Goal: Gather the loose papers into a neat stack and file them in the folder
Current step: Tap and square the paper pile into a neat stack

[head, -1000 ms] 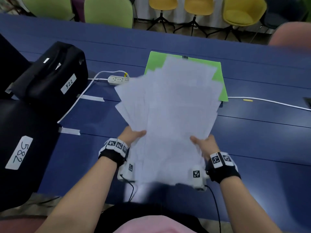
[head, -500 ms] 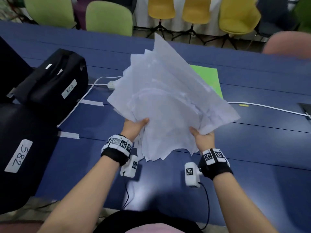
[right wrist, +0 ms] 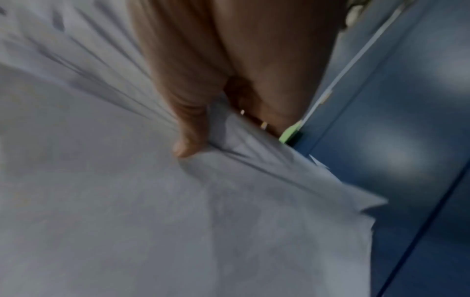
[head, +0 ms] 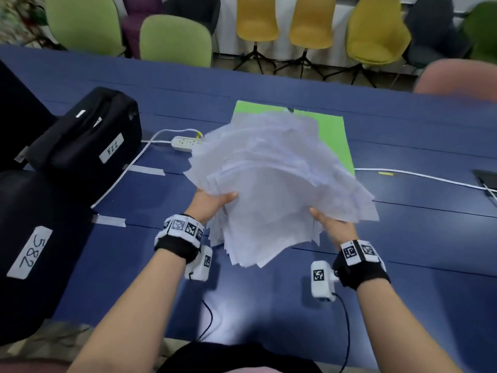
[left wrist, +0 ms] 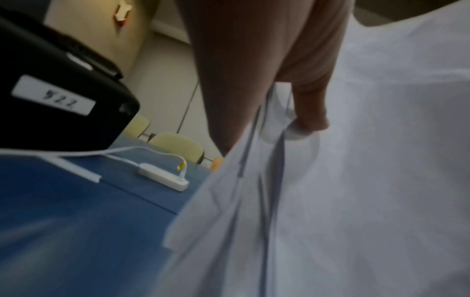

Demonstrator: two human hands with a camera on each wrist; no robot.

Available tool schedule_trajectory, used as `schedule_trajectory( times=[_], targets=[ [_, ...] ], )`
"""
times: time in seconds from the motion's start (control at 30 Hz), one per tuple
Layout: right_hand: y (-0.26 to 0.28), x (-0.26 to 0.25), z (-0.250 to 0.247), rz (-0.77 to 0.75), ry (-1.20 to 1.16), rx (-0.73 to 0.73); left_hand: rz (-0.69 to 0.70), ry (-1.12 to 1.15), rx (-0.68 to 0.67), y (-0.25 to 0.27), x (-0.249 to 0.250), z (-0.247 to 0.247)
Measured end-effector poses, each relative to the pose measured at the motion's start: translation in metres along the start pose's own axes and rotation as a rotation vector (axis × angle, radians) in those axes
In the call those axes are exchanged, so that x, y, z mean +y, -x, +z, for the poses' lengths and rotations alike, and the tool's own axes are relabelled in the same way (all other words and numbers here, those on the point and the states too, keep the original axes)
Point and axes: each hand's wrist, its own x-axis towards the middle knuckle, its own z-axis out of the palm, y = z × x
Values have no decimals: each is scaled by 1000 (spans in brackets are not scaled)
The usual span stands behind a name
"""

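Both hands hold the ragged sheaf of papers above the blue table: left hand and right hand pinch its sides, thumbs on top. The green folder lies flat behind, partly hidden.

- Bare forearms, no sleeves; a black fabric wristband on the left wrist, another on the right
- White blocks printed with black square markers atop each band
- Small white camera box with black cable beneath each wrist
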Motion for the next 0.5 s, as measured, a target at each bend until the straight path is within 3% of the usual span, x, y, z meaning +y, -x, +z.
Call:
schedule_trajectory(
  times=[0.23,0.37,0.5],
  targets=[
    [3,-37,5,-119,-286,139,99,151,63,10,38,19],
    [8,-52,1,-214,-406,139,223,232,-28,25,59,28],
    [11,-21,6,-80,-309,83,238,193,-88,26,31,26]
  ],
)
